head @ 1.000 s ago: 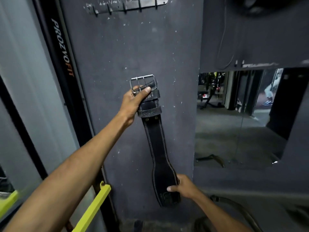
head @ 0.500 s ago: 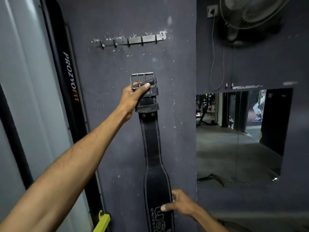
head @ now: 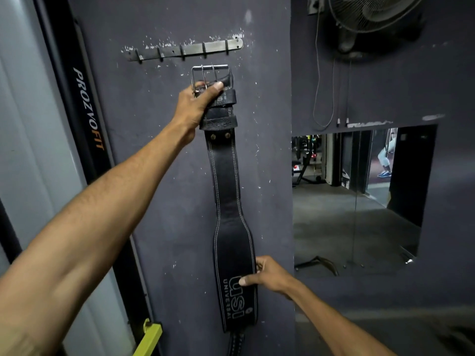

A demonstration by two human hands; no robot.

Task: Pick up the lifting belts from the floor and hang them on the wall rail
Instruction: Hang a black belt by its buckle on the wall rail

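Note:
A black leather lifting belt (head: 226,191) with white stitching and a "USI Universal" print hangs straight down against the dark wall. My left hand (head: 199,104) grips its top end just under the steel buckle (head: 210,74). My right hand (head: 267,274) pinches the wide lower part by its right edge. The metal wall rail (head: 187,50) with several bare hooks is fixed to the wall just above the buckle, a small gap apart. The belt's lowest end runs out of view at the bottom.
A black machine upright (head: 84,109) marked "PROZVOFIT" stands left of the wall, with a yellow bar (head: 149,337) low down. A wall fan (head: 370,19) hangs top right above a mirror (head: 359,199) that shows the gym floor and a person's legs.
Both hands have lifted the belt up the wall. The buckle has gone from well below the rail to just under its hooks, and my view has tilted upward.

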